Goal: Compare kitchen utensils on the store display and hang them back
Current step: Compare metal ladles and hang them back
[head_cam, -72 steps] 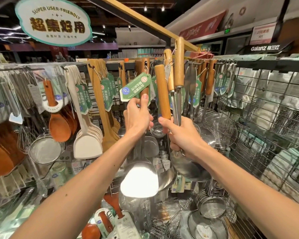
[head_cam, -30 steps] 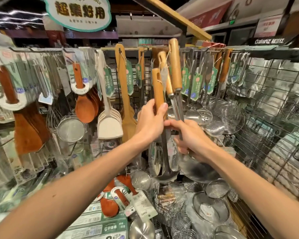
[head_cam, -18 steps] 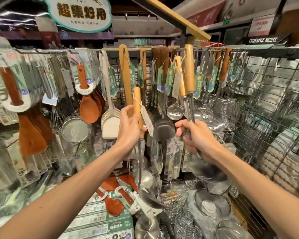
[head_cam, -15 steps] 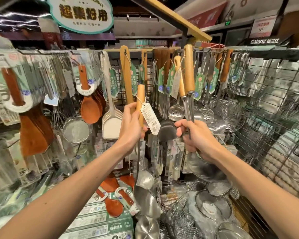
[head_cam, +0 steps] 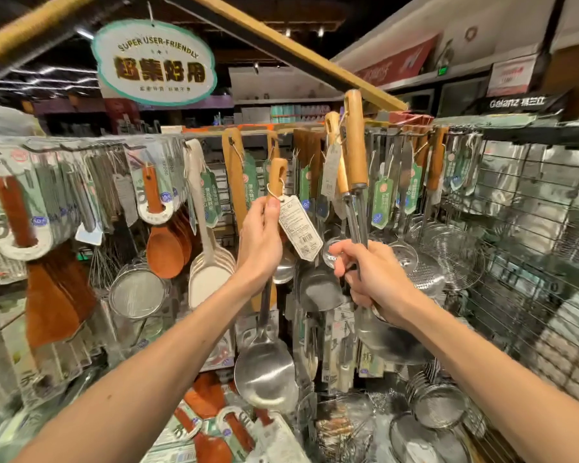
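While the left hand (head_cam: 259, 242) curled its fingers round the wooden handle of a steel spatula (head_cam: 265, 369), the blade hung straight below the wrist and a paper tag (head_cam: 300, 228) dangled from the handle's top beside the thumb. The right hand (head_cam: 375, 279) clenched the steel shafts of two wooden-handled utensils (head_cam: 355, 145), handles rising above the fist, near the spatula but apart. Hanging white turners (head_cam: 209, 275) crowded the left, a wire grid (head_cam: 515, 248) walled the right, and open room lay toward the person.
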